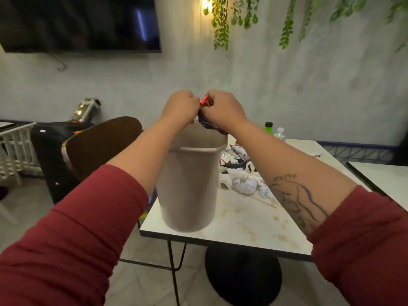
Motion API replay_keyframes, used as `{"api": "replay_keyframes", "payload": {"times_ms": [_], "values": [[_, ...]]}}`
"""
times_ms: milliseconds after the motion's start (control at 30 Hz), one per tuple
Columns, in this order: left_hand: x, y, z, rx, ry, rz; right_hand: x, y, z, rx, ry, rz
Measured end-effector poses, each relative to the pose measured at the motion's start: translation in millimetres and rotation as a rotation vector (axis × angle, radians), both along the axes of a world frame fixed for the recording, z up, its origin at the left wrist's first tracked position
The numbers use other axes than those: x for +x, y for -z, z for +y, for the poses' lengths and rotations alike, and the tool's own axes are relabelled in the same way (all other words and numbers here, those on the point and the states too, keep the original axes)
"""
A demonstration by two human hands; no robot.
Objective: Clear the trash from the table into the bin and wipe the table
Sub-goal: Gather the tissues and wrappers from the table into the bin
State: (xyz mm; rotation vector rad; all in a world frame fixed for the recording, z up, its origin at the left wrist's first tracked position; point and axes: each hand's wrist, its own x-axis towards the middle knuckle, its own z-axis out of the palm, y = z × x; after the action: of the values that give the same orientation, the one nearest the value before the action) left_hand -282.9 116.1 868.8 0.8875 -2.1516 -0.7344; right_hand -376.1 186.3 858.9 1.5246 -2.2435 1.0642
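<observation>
A beige plastic bin (pixel 187 184) stands upright on the near left corner of the white table (pixel 242 230). Both hands are raised over the bin's far rim. My right hand (pixel 223 109) grips a crumpled red and dark snack wrapper (pixel 206 111). My left hand (pixel 181 106) is closed and touches the same wrapper from the left. A heap of crumpled white tissues and wrappers (pixel 242 180) lies on the table right of the bin. Brown stains (pixel 249 230) mark the tabletop near its front edge.
A green bottle (pixel 268 127) and a clear bottle (pixel 280 133) stand at the table's far side. A brown chair (pixel 99 144) and a black case (pixel 50 155) are to the left. Another white table (pixel 386 177) is at the right.
</observation>
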Motion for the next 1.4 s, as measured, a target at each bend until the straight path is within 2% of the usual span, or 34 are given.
{"api": "replay_keyframes", "payload": {"times_ms": [133,233,333,433,533,667,967,1233,1400], "values": [[22,20,-24,0.174,-0.008,-0.111,18,10,-26,0.125,-0.085,-0.032],[34,27,-31,0.260,-0.039,-0.268,29,14,-37,0.295,-0.122,-0.018],[37,29,-32,0.203,-0.053,-0.342,32,18,-42,0.470,-0.158,-0.097],[33,32,-35,0.134,-0.025,-0.388,31,19,-40,0.535,-0.151,-0.111],[28,33,-37,0.138,-0.007,-0.387,24,18,-38,0.501,-0.132,-0.071],[17,28,-36,0.057,-0.007,-0.380,4,13,-32,0.338,-0.062,-0.039],[-43,-12,3,-0.118,0.069,-0.186,-55,-7,16,0.015,0.072,-0.042],[-124,-12,63,-0.306,0.162,-0.228,-119,9,72,-0.018,0.138,-0.090],[-164,25,89,-0.273,0.199,-0.278,-157,46,102,0.066,0.176,-0.144]]}}
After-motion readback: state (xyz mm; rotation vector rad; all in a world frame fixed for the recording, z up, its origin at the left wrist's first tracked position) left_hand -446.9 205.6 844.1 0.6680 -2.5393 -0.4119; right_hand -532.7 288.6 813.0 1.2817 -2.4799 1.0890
